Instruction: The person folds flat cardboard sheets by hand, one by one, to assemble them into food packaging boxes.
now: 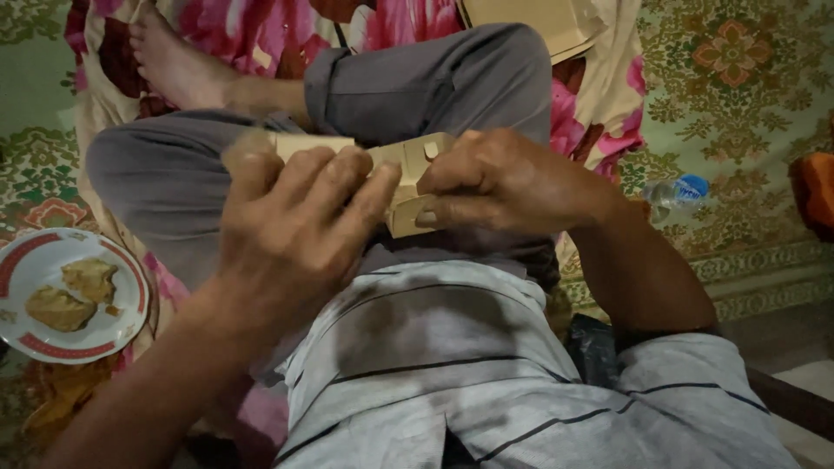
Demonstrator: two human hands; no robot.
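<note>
Cardboard box (408, 178) — seemingly between both fingers (347, 187)

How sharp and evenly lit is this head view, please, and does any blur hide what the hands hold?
Head view: dim, warm light, no glare; left hand slightly motion-blurred; right hand sharper; the tan cardboard piece stays readable; the plate is soft but recognisable.

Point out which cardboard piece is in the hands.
The folded tan cardboard box, gripped by left hand and right hand; the other flat cardboard stack lies untouched beyond the knee.
</note>
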